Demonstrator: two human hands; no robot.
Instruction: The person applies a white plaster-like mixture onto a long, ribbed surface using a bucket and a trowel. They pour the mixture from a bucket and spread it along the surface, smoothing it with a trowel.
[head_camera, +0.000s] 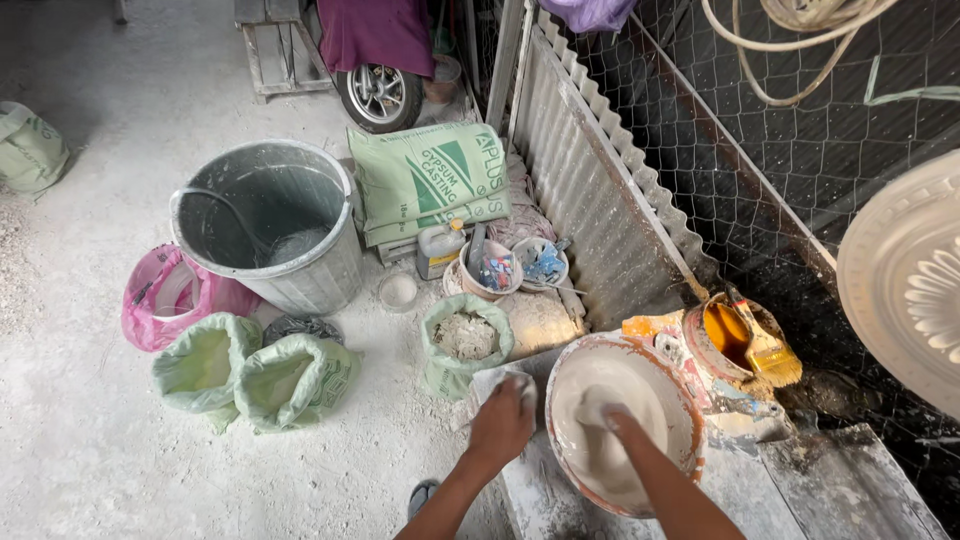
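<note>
- A grey metal bin stands on the dusty concrete floor, well away from the worktop, with a hose end drooping into it.
- A green printed sack lies flat just beyond the bin, against a corrugated sheet.
- An ornate white plaster round fills the far right, past the worktop's right edge.
- On the worktop, near its left edge, sits your mixing basin, full of white plaster paste.
- Two green bags slump on the floor beside a pink one; a third green bag of pale lumps stands at the worktop's far left corner.
- An orange-stained pot with a brush across it rests just beyond the basin.
- Your right hand is sunk in the paste, coated white; whether the fingers are spread or curled cannot be told.
- Your left hand lies palm down, fingers gathered over a whitened rag, just left of the basin's rim.
</note>
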